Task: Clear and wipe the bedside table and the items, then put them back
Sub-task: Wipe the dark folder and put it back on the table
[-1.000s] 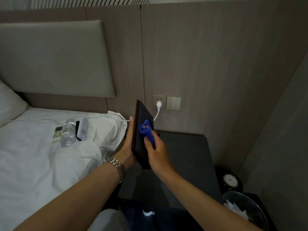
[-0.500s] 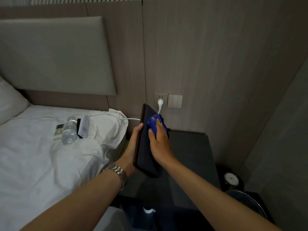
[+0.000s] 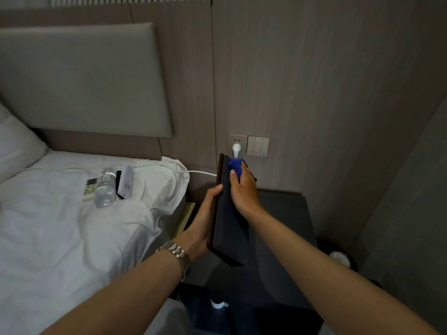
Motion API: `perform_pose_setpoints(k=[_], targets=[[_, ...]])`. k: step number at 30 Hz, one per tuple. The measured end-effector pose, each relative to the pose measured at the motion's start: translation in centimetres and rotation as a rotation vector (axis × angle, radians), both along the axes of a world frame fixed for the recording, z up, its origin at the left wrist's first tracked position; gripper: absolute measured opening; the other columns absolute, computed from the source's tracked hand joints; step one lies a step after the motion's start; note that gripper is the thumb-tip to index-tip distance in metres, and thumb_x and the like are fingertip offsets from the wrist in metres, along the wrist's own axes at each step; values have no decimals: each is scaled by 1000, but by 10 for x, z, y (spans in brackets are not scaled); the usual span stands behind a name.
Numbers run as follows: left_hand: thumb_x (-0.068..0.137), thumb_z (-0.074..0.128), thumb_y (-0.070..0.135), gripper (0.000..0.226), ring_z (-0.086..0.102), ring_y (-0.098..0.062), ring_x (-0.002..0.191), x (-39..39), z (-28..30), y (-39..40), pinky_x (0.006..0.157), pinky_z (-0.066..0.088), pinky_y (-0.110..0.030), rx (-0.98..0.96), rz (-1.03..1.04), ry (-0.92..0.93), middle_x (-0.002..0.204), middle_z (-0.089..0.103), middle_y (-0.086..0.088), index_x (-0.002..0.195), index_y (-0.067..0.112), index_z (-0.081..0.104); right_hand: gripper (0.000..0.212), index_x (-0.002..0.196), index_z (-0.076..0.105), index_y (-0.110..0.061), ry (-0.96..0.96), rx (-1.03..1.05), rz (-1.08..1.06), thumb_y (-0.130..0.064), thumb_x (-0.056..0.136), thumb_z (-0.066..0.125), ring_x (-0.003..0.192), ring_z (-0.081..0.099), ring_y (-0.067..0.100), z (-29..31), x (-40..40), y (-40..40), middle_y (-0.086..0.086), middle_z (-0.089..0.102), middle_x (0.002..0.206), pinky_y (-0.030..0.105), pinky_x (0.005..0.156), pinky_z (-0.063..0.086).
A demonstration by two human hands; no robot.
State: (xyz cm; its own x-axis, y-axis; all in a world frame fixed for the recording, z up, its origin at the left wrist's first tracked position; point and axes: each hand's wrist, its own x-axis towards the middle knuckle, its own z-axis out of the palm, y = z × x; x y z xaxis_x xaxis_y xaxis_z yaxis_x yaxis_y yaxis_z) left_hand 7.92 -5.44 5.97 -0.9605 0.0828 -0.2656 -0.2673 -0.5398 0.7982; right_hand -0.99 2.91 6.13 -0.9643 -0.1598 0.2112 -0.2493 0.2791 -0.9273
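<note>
A dark flat tray (image 3: 228,228) is held tilted on edge above the left side of the dark bedside table (image 3: 285,238). My left hand (image 3: 202,221) grips the tray's left edge from behind. My right hand (image 3: 243,187) presses a blue cloth (image 3: 235,166) against the tray's upper face, near its top edge. On the white bed lie a clear water bottle (image 3: 105,187), a remote control (image 3: 89,189) and a white device with a dark strip (image 3: 125,181), all side by side.
A white plug (image 3: 235,149) sits in the wall socket beside light switches (image 3: 257,146); its cable runs left onto the bed. A pillow (image 3: 17,146) lies at far left. A small round clock (image 3: 339,258) sits on the floor right of the table.
My right hand with the blue cloth has slid up the tray from its middle to its top edge. The tray has shifted slightly right over the table.
</note>
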Motion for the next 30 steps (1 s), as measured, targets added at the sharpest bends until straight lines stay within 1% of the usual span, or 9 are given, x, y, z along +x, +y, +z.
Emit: perform_pose_setpoints(k=[2, 4, 6, 9, 14, 19, 22, 26, 30], targets=[[87, 57, 60, 60, 66, -31, 111, 0, -3, 0, 95, 52, -43, -11, -7, 6, 122, 68, -18, 127, 16, 67, 59, 147, 39, -26, -38, -6, -4, -56, 96, 33, 133, 47, 22, 0, -5, 3, 3, 48, 144, 50, 113, 37], [85, 58, 66, 64, 66, -30, 113, -1, -6, 1, 96, 52, -43, -11, -25, 10, 122, 69, -16, 128, 19, 66, 40, 131, 50, -27, -85, -54, 5, -48, 101, 34, 114, 58, 19, 3, -7, 6, 3, 58, 126, 49, 105, 45], [85, 52, 73, 69, 66, -29, 115, -1, -8, 3, 98, 51, -43, 21, -37, 1, 124, 68, -15, 127, 20, 67, 28, 120, 54, -29, -108, -92, 6, -41, 105, 34, 106, 60, 17, 3, -10, 7, 3, 61, 117, 47, 101, 47], [83, 47, 78, 80, 62, -32, 120, -1, -16, 3, 108, 43, -47, 119, -66, -83, 130, 64, -19, 129, 15, 66, 26, 119, 54, -28, -122, -127, 5, -38, 105, 34, 102, 62, 19, 2, -16, 7, 6, 62, 114, 42, 96, 49], [86, 68, 56, 72, 51, -36, 123, -6, -36, -2, 109, 39, -52, 107, -111, -144, 139, 52, -21, 136, 5, 57, 20, 115, 51, -26, -212, -261, -31, -33, 107, 35, 96, 59, 14, -1, -25, 14, 0, 60, 105, 30, 78, 44], [84, 65, 63, 71, 64, -33, 104, -14, -56, -9, 92, 51, -48, 65, -11, -166, 113, 66, -19, 129, 8, 63, 27, 129, 48, -25, -284, -273, -92, -32, 107, 35, 96, 56, 14, -19, -31, 22, -1, 56, 110, 39, 93, 47], [84, 63, 62, 59, 69, -28, 104, -20, -63, -10, 92, 54, -43, -63, 39, -143, 110, 73, -13, 120, 16, 69, 30, 132, 52, -20, -259, -151, -117, -24, 105, 39, 105, 58, 19, -36, -32, 22, 1, 58, 116, 38, 93, 48], [79, 75, 56, 71, 65, -36, 114, -36, -84, -17, 101, 49, -53, -91, 102, -179, 123, 68, -18, 132, 11, 60, 27, 99, 64, -31, -288, -59, -115, -11, 96, 45, 93, 65, 22, -56, -34, 24, 7, 69, 102, 39, 87, 52], [95, 59, 45, 46, 70, -31, 103, -49, -107, -26, 86, 57, -43, -160, 206, -234, 112, 73, -13, 124, 10, 63, 15, 84, 69, -21, -369, -93, -136, -16, 92, 57, 81, 64, 20, -74, -36, 27, 5, 70, 84, 34, 77, 50]])
